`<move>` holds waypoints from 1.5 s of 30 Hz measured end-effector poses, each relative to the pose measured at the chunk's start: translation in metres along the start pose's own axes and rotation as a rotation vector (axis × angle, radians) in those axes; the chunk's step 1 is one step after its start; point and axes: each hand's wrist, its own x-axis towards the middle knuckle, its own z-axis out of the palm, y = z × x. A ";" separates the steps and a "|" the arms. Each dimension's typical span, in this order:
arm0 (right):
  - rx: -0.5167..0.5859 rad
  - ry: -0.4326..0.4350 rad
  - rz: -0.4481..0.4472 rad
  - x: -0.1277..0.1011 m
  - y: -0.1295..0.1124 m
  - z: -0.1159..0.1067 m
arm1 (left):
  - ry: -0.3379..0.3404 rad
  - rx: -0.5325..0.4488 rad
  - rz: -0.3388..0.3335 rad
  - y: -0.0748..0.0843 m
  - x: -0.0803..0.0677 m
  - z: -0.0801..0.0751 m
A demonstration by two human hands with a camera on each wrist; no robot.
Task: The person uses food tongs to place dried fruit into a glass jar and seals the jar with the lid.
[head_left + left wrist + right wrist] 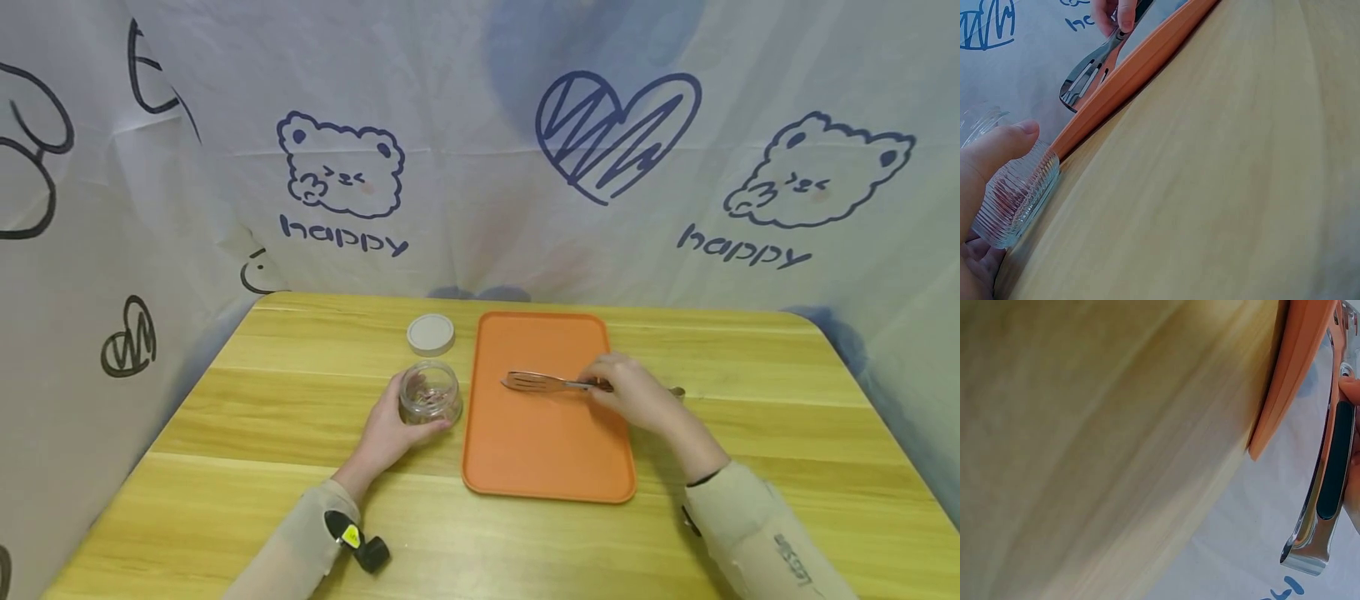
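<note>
My left hand (390, 429) wraps round a ribbed clear glass jar (1019, 194) that stands uncapped on the table, left of an orange tray (547, 450). Small reddish pieces (431, 397) lie in the bottom of the jar. A round white lid (431, 333) rests just behind it. Over the tray's right side, my right hand (630, 387) grips a pair of metal tongs (1336, 462) by the dark handle pads. Their slotted head (1085, 81) points left toward the jar, above the orange surface. The bent handle end (677, 392) sticks out past my wrist.
The wood-grain table (780, 400) reaches to a white cloth backdrop (465, 217) printed with bears and hearts. A raised rim (1110, 94) runs round the tray. A black wrist device (358, 542) sits on my left sleeve.
</note>
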 end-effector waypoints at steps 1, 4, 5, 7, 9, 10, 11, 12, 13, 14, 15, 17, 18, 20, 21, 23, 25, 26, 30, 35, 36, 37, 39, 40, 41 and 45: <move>0.000 0.000 -0.001 0.000 0.000 0.000 | -0.001 -0.001 -0.001 0.000 0.000 0.000; 0.002 0.015 -0.016 0.000 0.001 0.000 | -0.002 -0.002 -0.003 0.001 0.000 0.000; 0.003 0.019 -0.022 0.000 0.001 -0.001 | -0.003 -0.001 -0.003 0.001 0.000 0.000; 0.005 0.025 -0.018 0.000 0.001 -0.002 | -0.003 0.001 -0.003 0.001 0.000 0.000; 0.011 0.024 -0.005 0.000 0.001 -0.003 | -0.003 0.004 -0.004 0.002 0.000 0.000; 0.014 0.023 0.004 0.000 0.001 -0.004 | -0.003 0.005 -0.004 0.002 0.000 0.000; 0.018 0.020 0.010 0.000 0.000 -0.005 | -0.003 0.006 -0.004 0.002 0.000 0.000; 0.022 0.018 0.019 0.000 -0.001 -0.006 | -0.002 0.006 -0.005 0.002 0.000 0.000; 0.026 0.019 0.022 0.000 -0.001 -0.007 | -0.001 0.006 -0.001 0.002 0.000 0.000; 0.030 0.022 0.023 0.000 -0.002 -0.008 | 0.000 0.005 0.002 0.003 0.000 -0.001; 0.034 0.025 0.022 0.000 -0.002 -0.009 | 0.002 0.005 0.003 0.002 0.000 -0.001; 0.044 0.035 0.018 0.001 -0.004 -0.012 | 0.004 0.003 0.010 0.003 0.000 -0.001; 0.045 0.044 0.016 0.001 -0.005 -0.013 | 0.004 0.002 0.015 0.003 0.000 -0.001; 0.047 0.057 0.012 0.002 -0.007 -0.015 | 0.004 -0.001 0.020 0.002 0.000 -0.001; 0.047 0.063 0.008 0.002 -0.008 -0.017 | 0.003 -0.003 0.023 0.002 0.000 -0.001; 0.044 0.071 0.005 0.003 -0.010 -0.019 | 0.000 -0.007 0.025 0.002 0.000 -0.001; 0.040 0.077 0.000 0.004 -0.012 -0.021 | -0.002 -0.012 0.025 0.001 0.000 -0.001; 0.041 0.079 -0.004 0.004 -0.013 -0.022 | -0.002 -0.014 0.025 0.001 -0.001 -0.001; 0.035 0.084 -0.007 0.010 -0.017 -0.026 | -0.002 -0.016 0.025 0.000 -0.001 0.000; 0.026 0.084 -0.032 0.019 -0.029 -0.029 | -0.004 -0.015 0.025 0.000 -0.001 0.000; 0.024 0.085 -0.044 0.021 -0.031 -0.029 | -0.004 -0.016 0.024 0.000 -0.001 0.001; 0.023 0.089 -0.058 0.023 -0.034 -0.029 | -0.004 -0.015 0.024 0.000 -0.001 0.001; 0.020 0.097 -0.091 0.027 -0.039 -0.029 | -0.004 -0.014 0.023 0.000 -0.001 0.001; 0.019 0.100 -0.105 0.029 -0.041 -0.029 | -0.003 -0.013 0.022 0.000 -0.001 0.001; 0.017 0.104 -0.119 0.032 -0.044 -0.029 | -0.002 -0.011 0.022 0.000 -0.001 0.001; 0.037 0.109 -0.177 0.040 -0.054 -0.027 | 0.007 -0.003 0.023 -0.001 -0.001 0.002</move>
